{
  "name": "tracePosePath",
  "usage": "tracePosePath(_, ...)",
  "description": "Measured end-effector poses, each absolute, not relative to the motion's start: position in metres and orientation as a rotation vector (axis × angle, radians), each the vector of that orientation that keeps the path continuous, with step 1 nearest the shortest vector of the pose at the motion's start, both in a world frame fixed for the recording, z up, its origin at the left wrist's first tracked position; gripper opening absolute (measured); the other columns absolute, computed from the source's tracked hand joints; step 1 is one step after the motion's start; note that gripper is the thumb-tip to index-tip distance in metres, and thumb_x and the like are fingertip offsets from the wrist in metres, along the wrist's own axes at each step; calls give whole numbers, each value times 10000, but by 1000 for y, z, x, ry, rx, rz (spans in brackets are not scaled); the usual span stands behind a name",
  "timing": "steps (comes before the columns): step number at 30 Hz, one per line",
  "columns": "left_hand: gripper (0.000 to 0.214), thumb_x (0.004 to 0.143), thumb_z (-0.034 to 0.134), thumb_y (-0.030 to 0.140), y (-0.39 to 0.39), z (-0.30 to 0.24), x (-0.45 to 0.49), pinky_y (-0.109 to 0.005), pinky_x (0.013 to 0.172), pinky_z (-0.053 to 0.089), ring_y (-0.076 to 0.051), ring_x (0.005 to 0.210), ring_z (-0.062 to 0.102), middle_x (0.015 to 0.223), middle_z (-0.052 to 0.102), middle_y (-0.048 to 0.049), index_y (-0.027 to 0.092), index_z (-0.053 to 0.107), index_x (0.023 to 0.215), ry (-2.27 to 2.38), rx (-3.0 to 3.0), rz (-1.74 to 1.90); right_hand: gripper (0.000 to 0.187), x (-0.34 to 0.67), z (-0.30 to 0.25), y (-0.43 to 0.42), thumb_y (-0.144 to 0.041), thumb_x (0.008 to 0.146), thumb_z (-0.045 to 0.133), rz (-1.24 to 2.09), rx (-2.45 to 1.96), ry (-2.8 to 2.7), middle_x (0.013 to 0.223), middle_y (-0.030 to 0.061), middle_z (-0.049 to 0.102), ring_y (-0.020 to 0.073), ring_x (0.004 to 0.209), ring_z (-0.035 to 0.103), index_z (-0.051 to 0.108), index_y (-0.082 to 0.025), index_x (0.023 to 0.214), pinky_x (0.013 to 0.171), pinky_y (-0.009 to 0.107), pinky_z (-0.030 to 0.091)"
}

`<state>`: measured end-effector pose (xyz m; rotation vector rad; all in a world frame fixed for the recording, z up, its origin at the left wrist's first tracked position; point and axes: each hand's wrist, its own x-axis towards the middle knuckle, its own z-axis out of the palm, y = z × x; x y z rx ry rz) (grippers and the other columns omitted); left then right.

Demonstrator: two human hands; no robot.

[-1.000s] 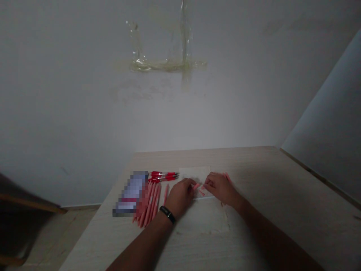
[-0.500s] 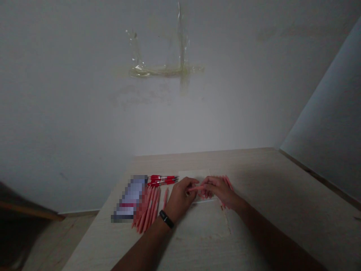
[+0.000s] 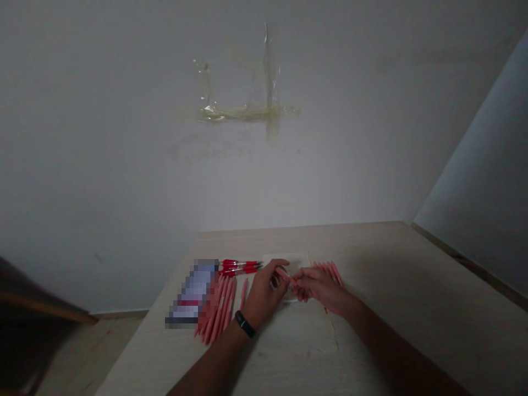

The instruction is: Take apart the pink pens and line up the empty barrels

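Observation:
My left hand (image 3: pixel 264 292) is closed around a pink pen (image 3: pixel 282 273), with a dark band on the wrist. The pen slants down towards my right hand (image 3: pixel 324 289), whose fingers pinch its near end; whether a separate small part is there I cannot make out. Beneath both hands lies a pale sheet (image 3: pixel 297 327), partly covered by them. Left of my left hand, a single pink pen (image 3: pixel 243 292) lies beside a pile of pink pens (image 3: pixel 220 313). Several more pink pens (image 3: pixel 335 270) lie side by side just beyond my right hand.
Red pens with clear barrels (image 3: pixel 239 269) lie behind the pink pile. A blurred-out, phone-like rectangle (image 3: pixel 192 291) lies at the left side of the wooden table (image 3: pixel 396 308). The wall (image 3: pixel 350 137) rises behind the table and bears strips of old tape (image 3: pixel 243 114).
The pink pen has tilted from nearly level to slanting down to the right. My right fingers have shifted to its end, and the pens behind that hand show more. The view has tipped up slightly.

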<state>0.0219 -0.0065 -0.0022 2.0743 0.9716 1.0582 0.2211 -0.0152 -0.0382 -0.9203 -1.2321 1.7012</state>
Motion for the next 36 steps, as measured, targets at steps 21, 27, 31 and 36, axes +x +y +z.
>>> tracePosePath(21, 77, 853, 604, 240, -10, 3, 26, -221, 594, 414, -120, 641, 543, 750, 605, 4, 176, 586, 892, 1006, 2010, 1140, 303, 221, -35, -15, -414, 781, 744, 1658, -867, -1198, 765, 30, 679, 122, 644, 593, 649, -161, 919, 617, 257, 411)
tracePosePath(27, 25, 810, 597, 174, -8, 2, 25, -221, 573, 380, -122, 630, 512, 695, 574, 14, 170, 577, 797, 1036, 2020, 1106, 337, 221, -35, -12, -453, 747, 773, 1434, -915, -1162, 744, 28, 681, 134, 627, 601, 620, -173, 855, 623, 278, 455)
tracePosePath(31, 126, 789, 582, 124, -7, 0, 24, -231, 630, 401, -137, 693, 560, 773, 645, -8, 169, 643, 889, 1020, 2096, 1002, 357, 224, -34, -12, -478, 761, 756, 1339, -947, -1217, 759, 33, 694, 134, 635, 623, 602, -173, 866, 627, 273, 475)
tracePosePath(36, 145, 820, 601, 183, -4, -6, 21, -263, 692, 412, -178, 793, 589, 834, 675, -39, 189, 693, 932, 1182, 2229, 911, 348, 228, -27, -16, -467, 763, 742, 1262, -1055, -1380, 743, 41, 720, 149, 618, 648, 581, -177, 870, 603, 275, 493)
